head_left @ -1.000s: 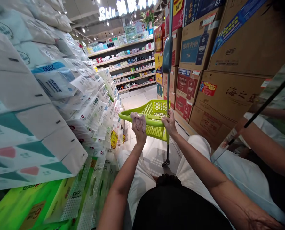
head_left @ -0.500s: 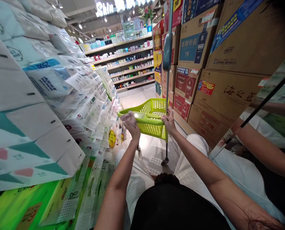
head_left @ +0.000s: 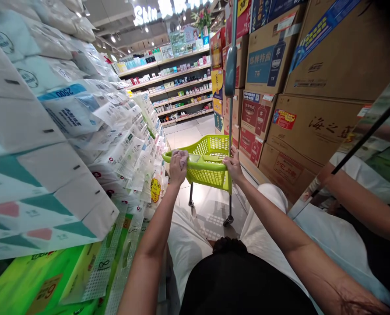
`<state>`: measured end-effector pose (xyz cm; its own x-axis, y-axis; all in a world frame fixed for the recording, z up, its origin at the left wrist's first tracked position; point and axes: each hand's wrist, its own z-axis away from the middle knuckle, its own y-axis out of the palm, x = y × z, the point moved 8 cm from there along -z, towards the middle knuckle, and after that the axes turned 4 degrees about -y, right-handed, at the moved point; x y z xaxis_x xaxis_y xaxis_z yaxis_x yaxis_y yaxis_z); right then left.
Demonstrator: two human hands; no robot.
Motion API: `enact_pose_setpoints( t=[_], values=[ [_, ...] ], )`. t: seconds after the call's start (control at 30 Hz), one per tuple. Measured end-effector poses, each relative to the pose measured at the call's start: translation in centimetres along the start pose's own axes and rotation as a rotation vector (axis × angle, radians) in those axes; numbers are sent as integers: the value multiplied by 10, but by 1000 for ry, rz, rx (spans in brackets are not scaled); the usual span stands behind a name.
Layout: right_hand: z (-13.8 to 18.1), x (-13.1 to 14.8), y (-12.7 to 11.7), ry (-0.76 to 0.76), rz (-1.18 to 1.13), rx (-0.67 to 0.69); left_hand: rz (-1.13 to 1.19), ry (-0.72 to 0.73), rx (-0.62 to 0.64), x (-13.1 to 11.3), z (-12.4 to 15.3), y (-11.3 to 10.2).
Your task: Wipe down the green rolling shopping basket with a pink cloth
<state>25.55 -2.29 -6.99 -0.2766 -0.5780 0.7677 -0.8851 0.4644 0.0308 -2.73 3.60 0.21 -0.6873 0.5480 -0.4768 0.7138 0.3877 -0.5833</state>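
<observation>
In the head view, a green basket cart (head_left: 211,166) stands on tiled floor (head_left: 204,127) at the centre of the frame. Your left hand (head_left: 177,170) is farther left along its rim than a second ago, its grip closed on a crumpled pinkish-grey cloth (head_left: 180,156) lying against the rim; that suggests the cloth is now working on the left stretch. A castor (head_left: 190,203) hidden then now shows below. Your right hand (head_left: 234,167) keeps its grip on the right corner, beside a metal pole (head_left: 230,118). Readable writing: "Skin" on a lit sign (head_left: 168,9) at the top; "2500" on a blue-banded pack (head_left: 76,113), upper left; a handwritten "18" on clear wrapping (head_left: 98,273), lower left; at right, "郎牌特曲 T6" on one carton (head_left: 263,68), "海之" and a partly hidden character on another (head_left: 332,131).
</observation>
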Motion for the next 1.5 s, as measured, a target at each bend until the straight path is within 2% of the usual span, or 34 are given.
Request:
enact_pose_setpoints(
  t=[0.1,0.17,0.23,0.3,0.37,0.5,0.6,0.77,0.87,0.93,1.07,1.13,1.2,1.3,1.37,1.43,1.5],
  values=[
    [-2,-3,-4,3,7,9,14,185,152,-31,1,14],
    [-4,-5,-5,-4,28,43,8,230,245,-44,-9,22],
    [-5,-6,-6,-12,45,72,-60,147,326,-45,-28,30],
    [-5,-7,-6,-12,47,76,-178,-4,398,-42,-47,38],
    [-4,-7,-6,-6,36,61,-242,-80,501,-49,-56,50],
    [-3,-6,-8,4,13,33,-134,-41,697,-76,-54,73],
    [-5,-4,-12,-6,21,53,-71,-44,756,-74,-57,73],
    [-8,-9,-19,5,3,48,-344,-201,660,-22,-80,44],
    [-10,-12,-22,15,-40,12,-307,-257,616,-10,-79,36],
    [-11,-13,-24,24,-68,-3,-171,-211,627,-22,-72,43],
    [-12,-11,-27,51,-93,-2,21,-26,756,-69,-55,73],
    [-13,-9,-28,54,-93,17,51,79,789,-90,-49,79],
    [-14,-9,-29,57,-91,30,54,182,708,-102,-49,70],
    [-16,-13,-34,50,-108,6,31,264,424,-102,-48,31],
    [-18,-16,-35,33,-129,-18,-50,283,304,-97,-37,11],
    [-19,-20,-35,16,-135,-25,-139,319,320,-95,-20,8],
    [-19,-22,-32,9,-113,-16,-163,360,370,-97,-2,14]
  ],
)
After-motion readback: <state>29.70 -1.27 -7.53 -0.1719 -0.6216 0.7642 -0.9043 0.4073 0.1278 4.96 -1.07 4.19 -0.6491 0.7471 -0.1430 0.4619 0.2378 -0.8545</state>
